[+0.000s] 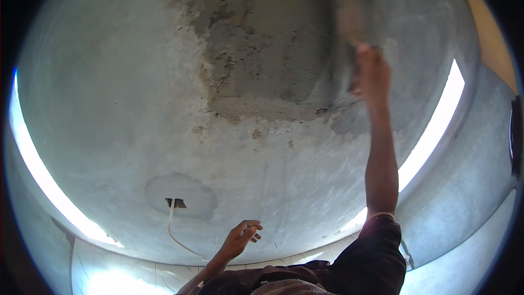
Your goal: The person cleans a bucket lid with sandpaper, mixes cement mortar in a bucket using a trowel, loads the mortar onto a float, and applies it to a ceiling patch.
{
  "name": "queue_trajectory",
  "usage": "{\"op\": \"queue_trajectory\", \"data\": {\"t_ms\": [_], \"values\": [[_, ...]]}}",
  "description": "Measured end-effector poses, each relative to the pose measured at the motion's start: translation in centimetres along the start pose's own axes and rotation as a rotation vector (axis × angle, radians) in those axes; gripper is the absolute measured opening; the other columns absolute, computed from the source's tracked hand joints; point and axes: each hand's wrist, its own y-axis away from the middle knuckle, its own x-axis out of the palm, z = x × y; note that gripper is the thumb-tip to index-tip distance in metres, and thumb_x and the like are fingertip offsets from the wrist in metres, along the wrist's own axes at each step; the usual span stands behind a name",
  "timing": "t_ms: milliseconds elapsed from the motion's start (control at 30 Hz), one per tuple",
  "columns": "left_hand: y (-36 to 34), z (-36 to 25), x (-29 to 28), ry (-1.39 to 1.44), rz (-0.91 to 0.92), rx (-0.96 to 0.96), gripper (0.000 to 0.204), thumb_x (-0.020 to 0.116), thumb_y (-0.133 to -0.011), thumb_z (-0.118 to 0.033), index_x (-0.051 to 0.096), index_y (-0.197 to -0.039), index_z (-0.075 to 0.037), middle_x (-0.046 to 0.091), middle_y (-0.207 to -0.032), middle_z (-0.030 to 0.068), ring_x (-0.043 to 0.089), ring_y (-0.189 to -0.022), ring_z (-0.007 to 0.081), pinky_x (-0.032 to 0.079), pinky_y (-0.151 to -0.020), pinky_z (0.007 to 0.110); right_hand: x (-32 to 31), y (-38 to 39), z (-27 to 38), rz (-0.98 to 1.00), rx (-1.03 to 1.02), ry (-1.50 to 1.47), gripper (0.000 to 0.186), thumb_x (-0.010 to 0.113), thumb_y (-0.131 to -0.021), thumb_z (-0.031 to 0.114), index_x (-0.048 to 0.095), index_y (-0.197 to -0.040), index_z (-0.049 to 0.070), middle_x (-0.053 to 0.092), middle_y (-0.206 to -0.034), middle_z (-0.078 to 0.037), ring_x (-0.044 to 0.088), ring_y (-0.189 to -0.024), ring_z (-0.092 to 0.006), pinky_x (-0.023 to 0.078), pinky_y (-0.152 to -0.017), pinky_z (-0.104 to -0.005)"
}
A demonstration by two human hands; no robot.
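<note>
My right arm reaches up to the grey plastered ceiling (125, 114). My right hand (375, 79) is closed round the handle of a plastering trowel (349, 11), whose long flat blade is smeared by motion. The blade lies along the right side of a darker, damp-looking plaster patch (262, 60) with rough, pitted edges. I cannot tell whether the blade touches the surface. Lower down, my left hand (240, 240) is raised with its fingers loosely bent and apart, and nothing shows in it.
A pale cable (171, 224) hangs from a ragged hole (176, 203) in the ceiling, inside a rounded smoother patch. Bright light strips (49, 186) run along both sides. Pale tiled wall (164, 273) shows at the bottom, and a yellowish surface (491, 33) at the upper right.
</note>
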Motion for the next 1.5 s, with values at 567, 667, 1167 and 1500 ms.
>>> {"op": "queue_trajectory", "data": {"t_ms": [567,667,1167,1500], "values": [[3.0,1.0,-4.9,-0.073,-0.026,-0.006,0.04,0.048,-0.102,-0.029,0.05,-0.127,0.002,0.062,-0.116,0.0142,0.063,-0.094,0.0203,0.051,-0.081,0.034,9.5,10.8,7.0,0.916,-0.695,0.501,0.05,0.051,-0.096,0.049,0.062,-0.102,0.0,0.068,-0.075,-0.016,0.066,-0.061,-0.0269,0.053,-0.056,-0.0395],[4.4,2.1,-5.9,0.011,-0.086,-0.075,0.039,0.047,-0.102,-0.029,0.051,-0.127,0.001,0.062,-0.116,0.0136,0.063,-0.093,0.0204,0.052,-0.081,0.034,8.6,7.5,9.0,0.497,-0.521,0.358,0.045,0.055,-0.095,0.046,0.061,-0.101,0.002,0.065,-0.068,-0.01,0.063,-0.054,-0.022,0.051,-0.052,-0.0355],[-0.4,2.2,-6.8,-0.041,-0.031,-0.045,0.039,0.048,-0.102,-0.028,0.05,-0.128,0.001,0.062,-0.116,0.014,0.063,-0.092,0.0202,0.052,-0.082,0.034,7.7,-9.4,15.9,0.036,-0.552,0.381,0.049,0.054,-0.095,0.043,0.063,-0.115,-0.001,0.067,-0.086,-0.015,0.061,-0.071,-0.0205,0.047,-0.065,-0.0351],[-2.4,1.1,-7.6,-0.109,0.009,-0.029,0.037,0.047,-0.102,-0.025,0.05,-0.127,0.001,0.062,-0.115,0.0136,0.063,-0.092,0.0197,0.052,-0.081,0.034,10.1,4.5,7.8,1.011,-0.654,0.709,0.04,0.058,-0.092,0.043,0.064,-0.099,0.004,0.066,-0.075,-0.013,0.065,-0.064,-0.0223,0.054,-0.058,-0.0371]]}}
